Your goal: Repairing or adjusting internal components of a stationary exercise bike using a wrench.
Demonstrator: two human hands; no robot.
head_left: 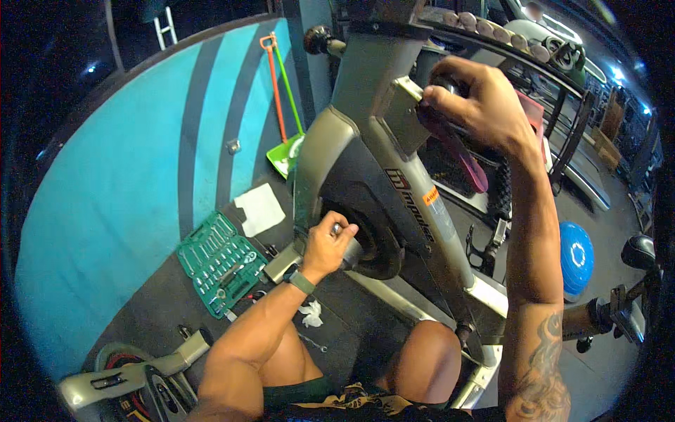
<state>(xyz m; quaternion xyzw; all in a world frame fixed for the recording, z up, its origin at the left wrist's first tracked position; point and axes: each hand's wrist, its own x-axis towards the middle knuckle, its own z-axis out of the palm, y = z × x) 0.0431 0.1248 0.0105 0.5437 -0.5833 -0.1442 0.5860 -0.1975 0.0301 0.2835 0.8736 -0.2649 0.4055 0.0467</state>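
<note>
A grey and black exercise bike [362, 176] stands in front of me. My left hand [330, 246] is low beside its round black crank cover [383, 246]. Its fingers are closed around a piece with a shiny metal end [337, 228]; the rest is hidden in the hand. Higher up, my right hand [481, 102] wraps around a black knob [458, 87] at the side of the bike's upper frame. A dark strap-like piece with a pinkish end [472, 172] hangs below that hand.
On the floor at left lie an open green socket-and-wrench set [219, 264], a white sheet [261, 210], a crumpled white cloth [311, 314] and a wrench [313, 343]. A green dustpan [283, 156] leans by the blue wall [140, 141]. A blue balance dome [576, 258] is at right.
</note>
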